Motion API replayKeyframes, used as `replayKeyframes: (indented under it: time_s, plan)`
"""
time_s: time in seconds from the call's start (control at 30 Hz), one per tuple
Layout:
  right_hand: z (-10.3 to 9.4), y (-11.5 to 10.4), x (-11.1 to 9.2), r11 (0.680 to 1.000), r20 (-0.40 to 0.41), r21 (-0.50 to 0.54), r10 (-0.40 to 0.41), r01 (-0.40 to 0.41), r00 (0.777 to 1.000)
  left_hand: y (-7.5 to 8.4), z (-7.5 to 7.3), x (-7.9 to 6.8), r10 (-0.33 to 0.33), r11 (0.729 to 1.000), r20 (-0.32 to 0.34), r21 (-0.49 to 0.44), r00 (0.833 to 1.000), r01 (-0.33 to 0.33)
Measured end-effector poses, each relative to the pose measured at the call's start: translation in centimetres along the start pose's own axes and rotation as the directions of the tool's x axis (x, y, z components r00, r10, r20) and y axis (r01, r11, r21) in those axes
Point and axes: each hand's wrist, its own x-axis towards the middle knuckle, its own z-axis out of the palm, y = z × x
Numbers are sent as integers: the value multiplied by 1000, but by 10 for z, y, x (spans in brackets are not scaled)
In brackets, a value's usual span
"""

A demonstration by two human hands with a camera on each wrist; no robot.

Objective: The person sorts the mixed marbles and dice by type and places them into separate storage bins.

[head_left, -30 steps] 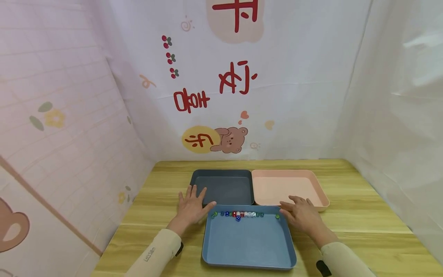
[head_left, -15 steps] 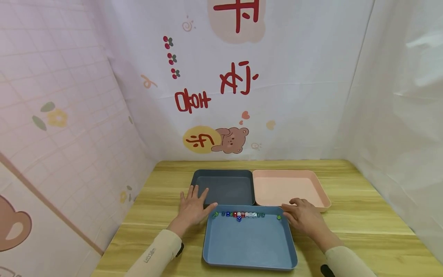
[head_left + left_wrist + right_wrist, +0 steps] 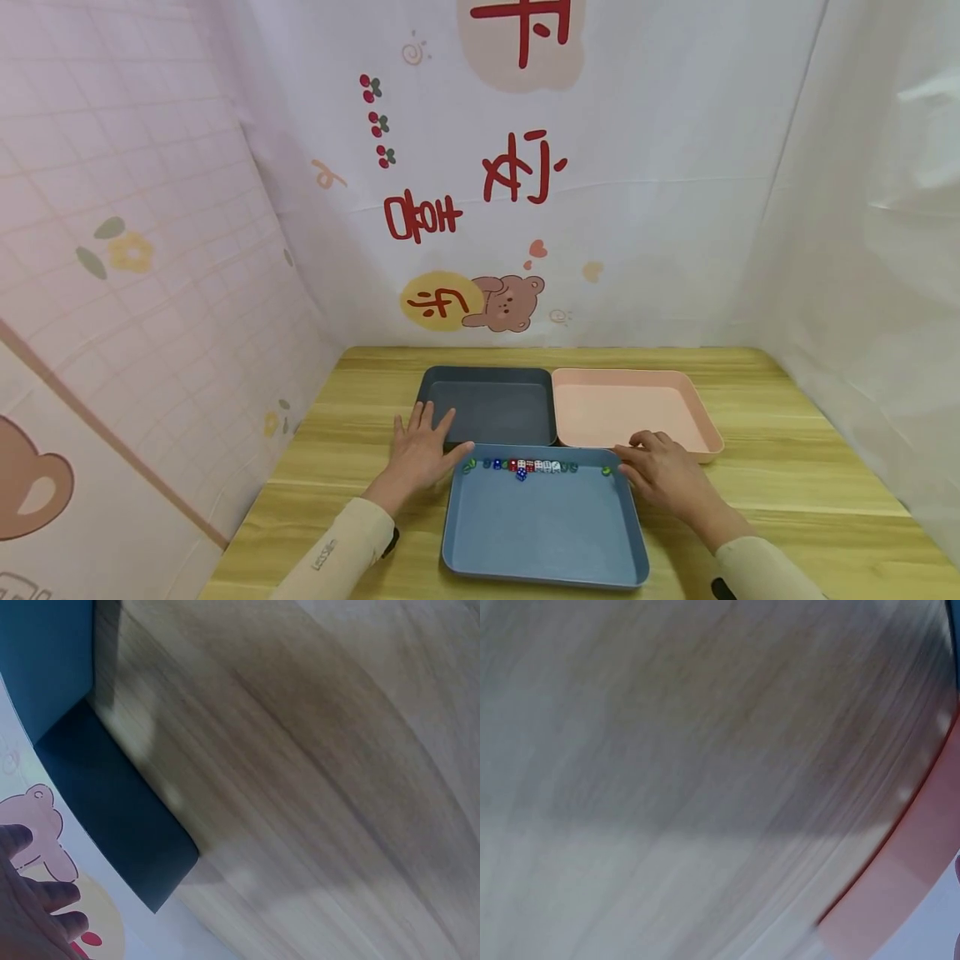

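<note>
1. Row of dice (image 3: 529,465) lies in the blue tray (image 3: 546,525) along its far side; long axis runs left-right, between both hands;
2. Left hand (image 3: 418,458), fingers spread, holds nothing at the tray's far-left corner; it is nearer the dice;
3. Right hand (image 3: 663,471), fingers loosely bent, seems empty at the far-right corner; contact unclear.

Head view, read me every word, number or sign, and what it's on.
"安", sideways, on the back sheet.
"喜", sideways, same sheet.
"乐", sideways, on its yellow circle.
Top red character: cut off.
Left sleeve lettering: too blurred.
Left wall outlined marking: cut off.
Dice pips: too small.
</note>
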Motion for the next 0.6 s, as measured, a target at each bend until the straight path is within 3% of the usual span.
replayKeyframes:
  time_s: [0.33, 0.6]
  plan:
    - [-2, 0, -1, 998, 47, -54, -8, 10, 999, -1, 4, -3, 67, 997, -38, -20, 997, -68]
    - [1, 1, -2, 998, -1, -44, -35, 35, 999, 1, 1, -7, 101, 994, -37, -28, 994, -102]
